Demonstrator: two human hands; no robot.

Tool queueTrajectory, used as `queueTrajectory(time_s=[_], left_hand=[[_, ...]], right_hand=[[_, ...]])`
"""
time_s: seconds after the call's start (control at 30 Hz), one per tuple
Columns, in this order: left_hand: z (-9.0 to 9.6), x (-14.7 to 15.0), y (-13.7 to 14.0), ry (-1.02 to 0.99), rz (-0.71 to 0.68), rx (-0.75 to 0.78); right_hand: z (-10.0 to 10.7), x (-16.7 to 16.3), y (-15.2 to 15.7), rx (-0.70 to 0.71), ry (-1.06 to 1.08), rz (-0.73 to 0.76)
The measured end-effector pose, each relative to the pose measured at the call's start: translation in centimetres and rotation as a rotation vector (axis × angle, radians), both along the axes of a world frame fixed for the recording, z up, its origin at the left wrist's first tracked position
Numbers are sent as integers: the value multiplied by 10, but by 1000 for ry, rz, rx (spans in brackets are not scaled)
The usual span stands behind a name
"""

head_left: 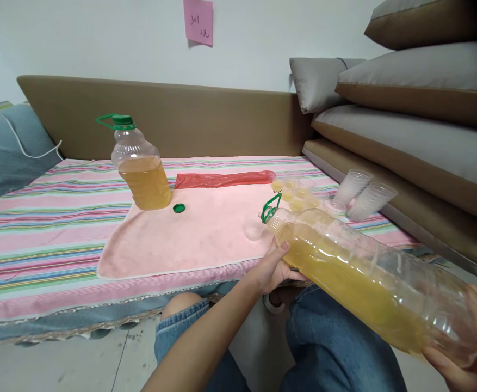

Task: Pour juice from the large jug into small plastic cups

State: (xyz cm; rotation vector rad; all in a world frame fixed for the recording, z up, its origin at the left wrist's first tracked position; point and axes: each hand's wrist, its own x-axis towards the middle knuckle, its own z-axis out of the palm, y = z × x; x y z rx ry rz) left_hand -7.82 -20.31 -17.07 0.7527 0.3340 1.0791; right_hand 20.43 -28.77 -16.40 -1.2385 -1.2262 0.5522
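Note:
A large clear plastic bottle (344, 272) of yellow liquid is tilted nearly flat across the right side, its neck pointing left. Its green neck ring and handle (271, 208) carry no cap. My left hand (277, 268) is under the bottle near the neck, thumb against its side. My right hand (472, 348) grips the bottle's base at the right edge. Just below the mouth, a clear plastic cup (254, 230) stands on the pink towel (160, 247). Whether liquid is flowing into it, I cannot tell. Several cups with yellow liquid (297, 197) are grouped behind the bottle.
A second bottle (145, 182), capped in green, stands at left, with a loose green cap (178, 208) beside it. A folded red plastic bag (224, 179) lies along the towel's back. Stacked clear cups (372, 200) lean at right, near piled cushions (409, 125).

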Motion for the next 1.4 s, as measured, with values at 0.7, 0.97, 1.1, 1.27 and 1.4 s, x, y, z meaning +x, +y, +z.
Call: queueTrajectory(time_s=[0.7,0.97,1.1,1.27,1.4], left_hand=[[2,0,-2,1,22,-26],[2,0,-4,6,35,-40],[3,-1,-4,-3,28,-44],[1,-1,-2,-30,11,-46],[0,-1,-1,-35,10,-53]], right_hand=[[12,-13,-7,-52,12,-1],[13,-14,-7,-75,15,9],[17,-15,-9,-83,13,20],[18,-17,-8,-102,41,7],[18,-18,-7,-95,42,13]])
